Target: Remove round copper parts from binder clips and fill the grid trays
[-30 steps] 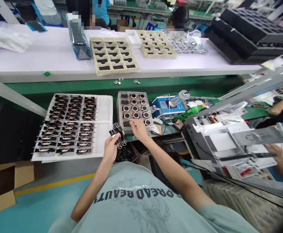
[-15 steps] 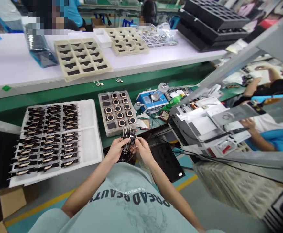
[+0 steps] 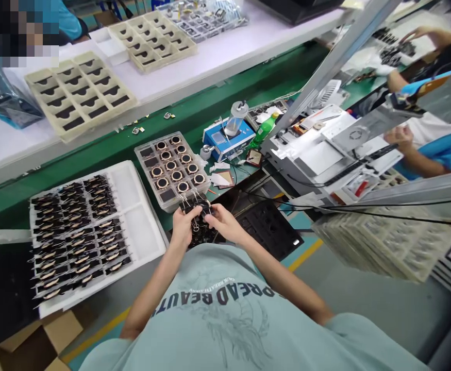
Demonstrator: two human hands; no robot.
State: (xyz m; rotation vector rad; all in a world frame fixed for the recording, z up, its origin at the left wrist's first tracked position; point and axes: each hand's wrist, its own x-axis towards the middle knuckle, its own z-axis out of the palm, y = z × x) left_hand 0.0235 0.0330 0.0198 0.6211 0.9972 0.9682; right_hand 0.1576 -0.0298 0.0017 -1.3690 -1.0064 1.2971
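In front of my shirt, both hands meet on a small dark part gripped by black binder clips (image 3: 195, 204) with silver wire handles. My left hand (image 3: 183, 222) is closed, its thumb pressed over the clips. My right hand (image 3: 225, 222) pinches the right side of the same cluster; what lies under its fingertips is too small to make out. Just beyond the hands is a clear compartment tray (image 3: 142, 170) of round, watch-like parts with dark faces and copper-coloured rims. To the left, a white foam tray (image 3: 140, 221) carries rows of clipped parts (image 3: 78, 226).
A blue device (image 3: 225, 139), a green bottle (image 3: 264, 131) and a grey machine (image 3: 306, 175) stand to the right. Cream trays (image 3: 82, 98) lie on the raised shelf. A co-worker's hand (image 3: 401, 136) is at far right. Black cables cross beside the machine.
The view has turned and shifted, so the bench items sit further left. My right hand's fingers have moved on the clips; both hands still hold the cluster.
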